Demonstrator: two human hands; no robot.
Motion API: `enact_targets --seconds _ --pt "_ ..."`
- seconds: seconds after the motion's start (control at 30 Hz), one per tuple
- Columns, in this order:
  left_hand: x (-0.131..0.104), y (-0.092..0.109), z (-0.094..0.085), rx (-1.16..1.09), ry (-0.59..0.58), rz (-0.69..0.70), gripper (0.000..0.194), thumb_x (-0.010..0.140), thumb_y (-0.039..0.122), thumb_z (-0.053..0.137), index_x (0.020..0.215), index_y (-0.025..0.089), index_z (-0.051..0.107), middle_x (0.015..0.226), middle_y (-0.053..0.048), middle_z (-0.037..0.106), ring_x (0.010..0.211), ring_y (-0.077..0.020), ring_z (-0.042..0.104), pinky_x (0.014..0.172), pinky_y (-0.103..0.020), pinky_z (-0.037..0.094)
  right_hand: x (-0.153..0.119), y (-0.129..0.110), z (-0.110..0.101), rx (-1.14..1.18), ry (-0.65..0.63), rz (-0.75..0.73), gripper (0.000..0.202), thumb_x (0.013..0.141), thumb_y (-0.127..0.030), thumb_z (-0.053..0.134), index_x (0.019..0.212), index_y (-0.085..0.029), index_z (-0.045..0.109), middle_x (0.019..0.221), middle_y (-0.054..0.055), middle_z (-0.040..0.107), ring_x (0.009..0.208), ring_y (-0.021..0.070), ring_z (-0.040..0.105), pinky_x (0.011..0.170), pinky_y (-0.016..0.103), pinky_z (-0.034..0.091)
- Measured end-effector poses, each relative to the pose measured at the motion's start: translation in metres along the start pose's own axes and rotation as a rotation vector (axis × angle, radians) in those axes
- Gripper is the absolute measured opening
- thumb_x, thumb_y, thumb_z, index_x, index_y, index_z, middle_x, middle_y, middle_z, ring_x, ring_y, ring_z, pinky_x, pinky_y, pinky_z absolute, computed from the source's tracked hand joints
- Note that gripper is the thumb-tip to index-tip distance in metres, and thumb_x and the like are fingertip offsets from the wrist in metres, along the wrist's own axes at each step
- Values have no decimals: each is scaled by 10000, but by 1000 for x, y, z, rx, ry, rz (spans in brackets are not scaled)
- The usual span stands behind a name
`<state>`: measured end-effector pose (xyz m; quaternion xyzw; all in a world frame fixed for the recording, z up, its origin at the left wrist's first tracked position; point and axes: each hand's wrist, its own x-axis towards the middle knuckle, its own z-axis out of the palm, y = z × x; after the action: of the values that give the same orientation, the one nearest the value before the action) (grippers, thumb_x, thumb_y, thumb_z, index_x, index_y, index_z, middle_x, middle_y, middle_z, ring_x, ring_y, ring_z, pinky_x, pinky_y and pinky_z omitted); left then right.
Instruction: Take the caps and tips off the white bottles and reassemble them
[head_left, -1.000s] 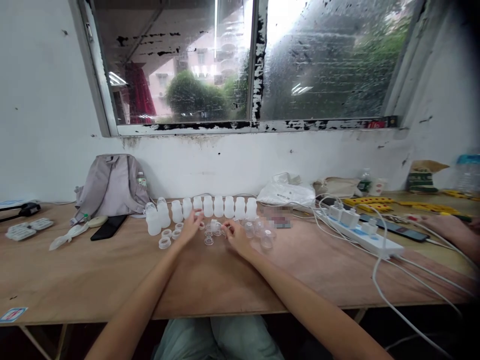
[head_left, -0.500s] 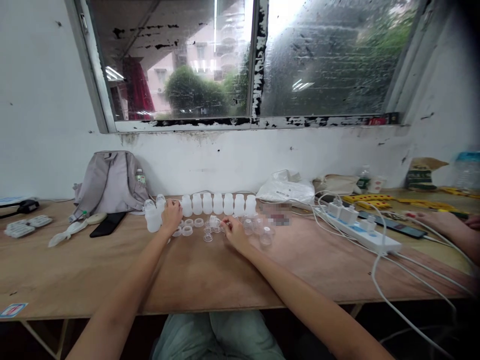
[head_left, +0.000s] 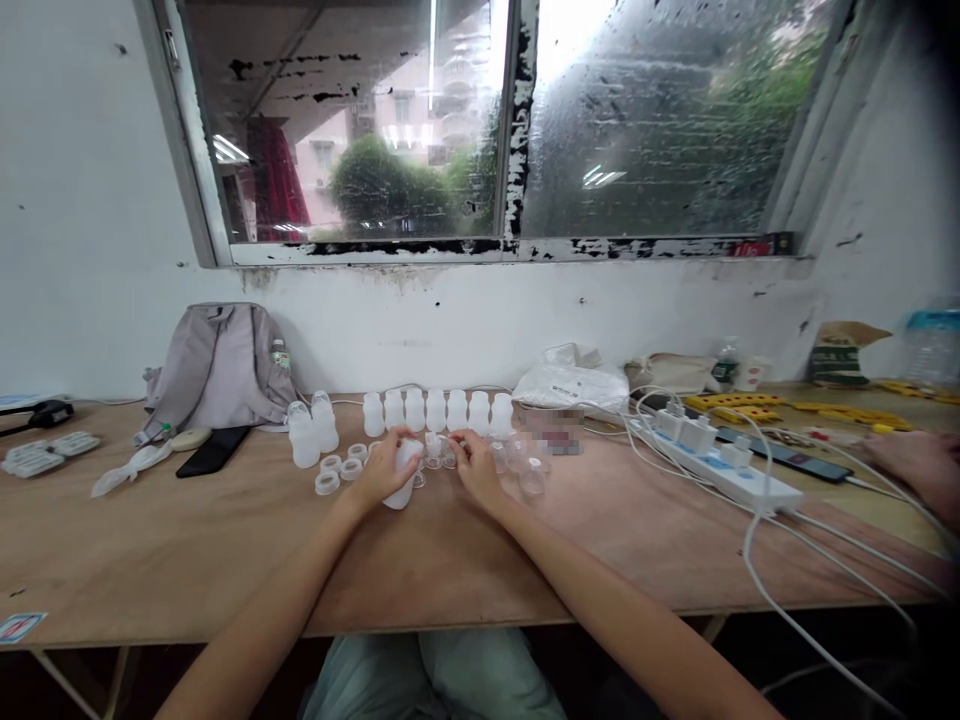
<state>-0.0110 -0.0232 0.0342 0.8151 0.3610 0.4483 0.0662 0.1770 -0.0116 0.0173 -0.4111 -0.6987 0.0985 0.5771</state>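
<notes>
A frosted white bottle (head_left: pixel 401 488), tilted, is in my left hand (head_left: pixel 381 470), whose fingers wrap round it. Just right of it, my right hand (head_left: pixel 474 468) pinches a small clear part (head_left: pixel 448 443) near the bottle's top. Several white bottles (head_left: pixel 436 410) stand in a row behind my hands. Two bottles with clear domed caps (head_left: pixel 304 440) are at the left. Translucent rings (head_left: pixel 328 482) lie beside my left hand. Clear domed caps (head_left: pixel 532 477) sit to the right of my right hand.
A grey backpack (head_left: pixel 217 365), black phone (head_left: pixel 213 452) and plastic pouch (head_left: pixel 135 468) are at the left. Behind right lies a white bag (head_left: pixel 571 378). A power strip (head_left: pixel 720 468) with looping cables is at the right, where another person's hand (head_left: pixel 911 460) rests near yellow parts (head_left: pixel 847 412).
My left hand has moved right and toward me from the bottle row, now holding a bottle. My right hand stays nearly in place. The other person's hand has shifted slightly right.
</notes>
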Motion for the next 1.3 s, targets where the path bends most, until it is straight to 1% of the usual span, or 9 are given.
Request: enact_targets --seconds 0.1,0.2,0.3,0.43,0.57,0.77,1.0,1.17,1.3 --pt "-2 -12 2 -208 -39 -162 567 694 362 619 1143 205 308 1001 -60 567 882 -175 572 814 -354 435 0 -1 0 16 -4 -17 174 816 -256 414 832 -169 564 814 55 588 632 133 527 572 245 419" --pt "-4 -18 1 -364 -121 -262 606 632 378 677 1105 200 343 975 -59 584 917 -180 576 826 -349 439 0 -2 1 43 -21 0 170 809 -249 419 839 -171 567 817 53 588 610 130 526 564 249 423" --pt "-4 -15 -2 -430 -185 -289 649 597 385 702 1109 212 343 998 -59 606 872 -176 597 790 -345 457 -1 -4 0 94 -54 34 161 795 -248 428 840 -174 564 791 40 585 551 118 514 538 249 423" --pt "-4 -5 -6 -351 -185 -262 666 557 380 731 1100 223 380 1030 -71 622 900 -199 589 820 -372 434 -1 -8 -2 193 -97 106 153 788 -264 431 836 -177 547 690 5 561 470 102 486 487 239 407" --pt "-5 0 -7 -329 -162 -198 672 582 373 720 1137 235 369 1049 -76 621 949 -203 569 864 -382 406 0 -12 -4 245 -118 142 142 779 -286 443 816 -184 535 639 -11 543 460 100 483 451 223 387" --pt "-6 -3 -3 -314 -114 -153 873 554 369 739 1265 264 243 1226 -114 454 677 -115 568 674 -323 479 -1 -14 -5 230 -150 94 135 784 -274 438 809 -185 537 678 -8 547 476 89 486 461 213 393" --pt "-7 -1 -3 -289 -101 -130 830 557 366 734 1243 251 280 1190 -93 430 701 -113 541 702 -329 476 -1 -18 -5 214 -159 62 143 789 -259 418 810 -186 540 719 -5 551 478 83 484 487 222 406" --pt "-7 1 -3 -250 -94 -87 765 568 362 728 1207 247 323 1131 -66 439 745 -129 533 743 -345 470 1 -17 -7 197 -182 74 142 790 -241 412 795 -204 549 611 -22 523 481 100 482 468 219 392" --pt "-7 4 -4 -264 -112 -59 734 571 352 727 1183 257 334 1221 -77 355 780 -132 524 757 -349 471 3 -19 -9 182 -195 91 124 776 -238 430 782 -205 549 562 -33 512 467 104 477 455 216 387"
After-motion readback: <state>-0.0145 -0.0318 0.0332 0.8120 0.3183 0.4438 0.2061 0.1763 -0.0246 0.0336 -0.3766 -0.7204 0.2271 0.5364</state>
